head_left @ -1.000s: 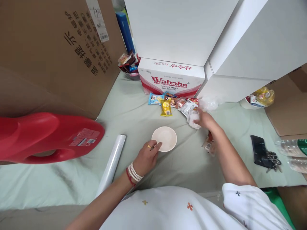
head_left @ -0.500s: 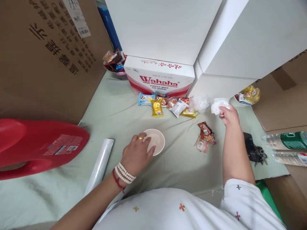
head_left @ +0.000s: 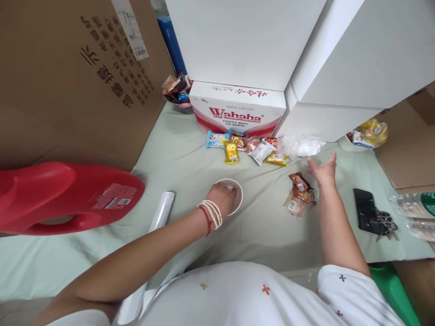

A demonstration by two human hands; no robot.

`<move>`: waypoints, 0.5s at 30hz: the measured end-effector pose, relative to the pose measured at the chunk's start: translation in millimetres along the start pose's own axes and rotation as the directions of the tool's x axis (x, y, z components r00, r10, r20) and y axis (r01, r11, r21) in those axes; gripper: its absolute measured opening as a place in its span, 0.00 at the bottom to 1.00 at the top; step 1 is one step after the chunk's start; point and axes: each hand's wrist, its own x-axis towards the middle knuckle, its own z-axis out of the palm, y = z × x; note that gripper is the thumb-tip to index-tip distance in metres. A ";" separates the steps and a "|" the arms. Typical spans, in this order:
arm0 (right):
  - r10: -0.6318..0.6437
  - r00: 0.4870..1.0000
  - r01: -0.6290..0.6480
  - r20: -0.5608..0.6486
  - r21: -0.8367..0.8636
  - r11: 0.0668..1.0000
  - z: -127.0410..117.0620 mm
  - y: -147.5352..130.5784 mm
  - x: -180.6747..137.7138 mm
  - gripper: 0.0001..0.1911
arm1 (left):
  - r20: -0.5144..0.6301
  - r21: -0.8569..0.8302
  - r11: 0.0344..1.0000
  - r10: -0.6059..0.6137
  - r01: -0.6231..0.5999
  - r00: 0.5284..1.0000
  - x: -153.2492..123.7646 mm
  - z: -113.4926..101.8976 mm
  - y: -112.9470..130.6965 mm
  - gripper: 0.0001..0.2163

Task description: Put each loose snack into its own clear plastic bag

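My left hand [head_left: 222,198], with a beaded bracelet and a red cord at the wrist, reaches down into a small white bowl [head_left: 240,199]. Its fingers are curled inside the bowl, and what they hold, if anything, is hidden. To the right, my right hand [head_left: 323,171] is open with fingers spread and nothing in it. Just beyond its fingertips lies a heap of clear crumpled plastic wrappers [head_left: 301,146]. Brown snack packets [head_left: 302,183] and a pale packet [head_left: 294,206] lie between the bowl and my right forearm.
Several wrapped snacks [head_left: 231,151] lie before a Wahaba-style white and red water carton [head_left: 238,111] marked Wahaha. A red jug [head_left: 78,194] and a plastic roll [head_left: 162,210] are at left. A phone [head_left: 364,208], keys [head_left: 385,224] and a filled bowl [head_left: 351,144] are at right.
My right hand has let go of the whitish plastic, which now lies with the other wrappers. My left hand has moved from the bowl's rim down into it. The view has shifted slightly.
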 end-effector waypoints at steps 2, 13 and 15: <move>-0.013 0.995 0.013 -0.100 0.003 1.000 -20.8 2.4 -15.6 0.58 | 0.023 -0.004 0.998 0.060 -0.060 0.998 4.4 -5.2 2.0 0.14; -0.422 0.866 0.335 0.268 0.316 0.888 -43.0 -55.0 -239.5 0.24 | -0.353 -0.277 0.911 0.200 -0.306 0.914 -28.8 -33.1 54.1 0.09; -0.470 0.796 0.377 0.380 0.296 0.878 -32.9 -64.0 -250.1 0.20 | -0.445 -0.390 0.817 0.237 -0.425 0.864 -31.1 -29.4 64.1 0.10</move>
